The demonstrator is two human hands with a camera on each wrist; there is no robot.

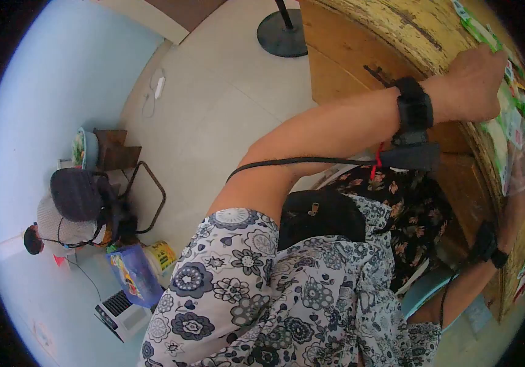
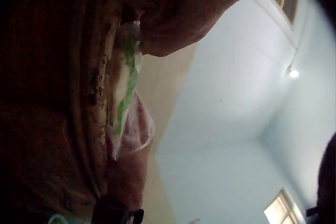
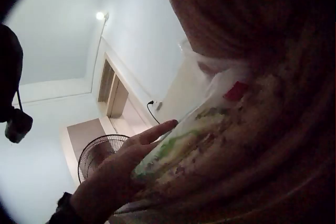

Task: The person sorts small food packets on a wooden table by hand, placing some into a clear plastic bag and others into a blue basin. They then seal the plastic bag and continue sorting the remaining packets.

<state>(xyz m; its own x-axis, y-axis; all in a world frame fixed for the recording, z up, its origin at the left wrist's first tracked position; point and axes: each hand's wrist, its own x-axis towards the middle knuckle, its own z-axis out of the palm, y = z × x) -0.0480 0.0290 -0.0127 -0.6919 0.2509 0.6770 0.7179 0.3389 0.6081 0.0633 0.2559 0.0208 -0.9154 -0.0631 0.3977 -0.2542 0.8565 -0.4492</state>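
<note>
On the table edge my left hand (image 1: pixel 473 82) bends over a green-and-white plastic bag (image 1: pixel 485 30). In the right wrist view this hand (image 3: pixel 121 166) lies along the bag (image 3: pixel 181 140), with one finger stretched forward and the thumb hidden. Clear plastic (image 2: pixel 142 127) covers my right hand (image 1: pixel 522 168), lower on the same table edge, and its fingers are blurred behind the film. Seen from the left wrist, the bag's green strip (image 2: pixel 126 85) runs between the two hands. A red patch (image 3: pixel 235 91) shows on white film below my right hand.
The worn yellow wooden table (image 1: pixel 397 21) has a chipped edge and more packaging on top. A black round stand base (image 1: pixel 278 33) is on the floor beside it. Behind are a chair (image 1: pixel 76 194), a blue box (image 1: pixel 133 275) and a power strip (image 1: pixel 160 87). A fan (image 3: pixel 100 150) stands beyond.
</note>
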